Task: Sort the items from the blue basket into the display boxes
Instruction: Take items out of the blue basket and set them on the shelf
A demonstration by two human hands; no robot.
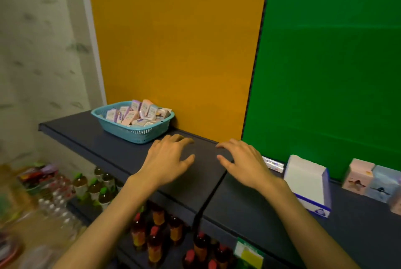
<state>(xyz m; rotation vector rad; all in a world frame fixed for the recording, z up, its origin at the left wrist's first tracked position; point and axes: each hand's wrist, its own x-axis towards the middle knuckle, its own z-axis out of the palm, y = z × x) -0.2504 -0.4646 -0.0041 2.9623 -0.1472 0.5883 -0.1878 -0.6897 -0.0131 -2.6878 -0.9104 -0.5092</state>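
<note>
- On the dark shelf, a blue basket sits against the orange wall panel, heaped with small pink and purple boxes.
- Just right of the basket, the left hand lies over the shelf with fingers spread and relaxed, holding nothing.
- Further right of the basket, the right hand is likewise spread and holds nothing.
- Well right of the basket stands a white display box, then pastel cartons.
</note>
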